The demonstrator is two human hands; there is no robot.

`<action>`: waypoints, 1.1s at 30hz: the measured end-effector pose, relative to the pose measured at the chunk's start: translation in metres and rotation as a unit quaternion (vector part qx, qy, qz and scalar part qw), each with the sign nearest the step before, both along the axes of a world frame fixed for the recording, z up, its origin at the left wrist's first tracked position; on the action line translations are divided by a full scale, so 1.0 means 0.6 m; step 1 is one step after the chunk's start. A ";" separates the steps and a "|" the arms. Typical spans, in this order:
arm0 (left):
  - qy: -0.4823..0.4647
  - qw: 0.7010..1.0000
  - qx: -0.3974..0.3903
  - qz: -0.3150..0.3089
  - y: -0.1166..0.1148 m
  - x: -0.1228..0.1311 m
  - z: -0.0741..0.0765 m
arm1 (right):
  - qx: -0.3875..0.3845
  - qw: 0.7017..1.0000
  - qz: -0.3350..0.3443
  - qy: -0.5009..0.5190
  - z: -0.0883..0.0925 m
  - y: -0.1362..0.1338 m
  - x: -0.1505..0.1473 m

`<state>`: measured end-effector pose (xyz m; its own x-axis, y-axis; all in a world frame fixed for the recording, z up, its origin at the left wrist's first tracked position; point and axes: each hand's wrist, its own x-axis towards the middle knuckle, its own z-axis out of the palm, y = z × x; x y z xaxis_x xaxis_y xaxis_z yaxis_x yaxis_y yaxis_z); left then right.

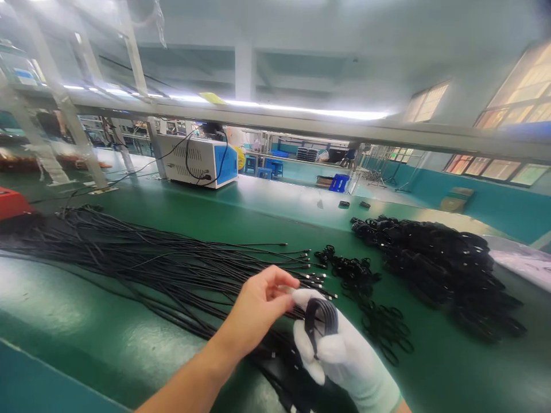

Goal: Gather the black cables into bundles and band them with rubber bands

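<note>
– Bare left hand (260,298) and white-gloved right hand (350,358) nearest camera, both above the green table (267,215). Grip?
– Right: closed around a coiled black cable (329,316), held up off the table. Left: thumb and forefinger curled right by the glove's fingertips; can't tell if they pinch anything.
– Room around them?
– Tight left and below: loose cables (172,264) run under the left hand, connector ends (316,278) just past it. Right: black rings (390,330) near the glove, then a green gap, then the heap of coiled cables (434,258).
– Edges?
– Near edge cuts the lower left corner, well apart from both hands. Far side: green band between loose cables and white-and-blue box (202,160).
</note>
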<state>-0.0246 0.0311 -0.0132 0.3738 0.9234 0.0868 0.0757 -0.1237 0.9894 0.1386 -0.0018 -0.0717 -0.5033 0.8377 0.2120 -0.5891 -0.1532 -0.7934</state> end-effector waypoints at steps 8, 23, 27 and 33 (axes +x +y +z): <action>0.128 0.969 0.083 -0.196 0.029 -0.007 0.037 | -0.075 0.986 0.135 0.067 -0.012 0.001 -0.003; 0.042 0.994 -0.096 -0.021 0.031 0.010 -0.030 | -0.055 0.985 -0.094 -0.131 0.009 0.016 -0.015; -0.007 0.991 -0.126 -0.053 0.013 0.013 -0.041 | -0.048 0.991 -0.070 -0.106 0.005 0.017 -0.020; 0.029 0.991 -0.117 -0.063 0.010 0.006 -0.041 | -0.068 0.995 -0.054 -0.055 0.002 0.015 -0.025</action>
<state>-0.0209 0.0372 -0.0376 0.4852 0.8616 -0.1492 0.1323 0.0964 0.9865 0.1237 0.0070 -0.0706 -0.4219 0.9056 0.0423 -0.5195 -0.2033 -0.8299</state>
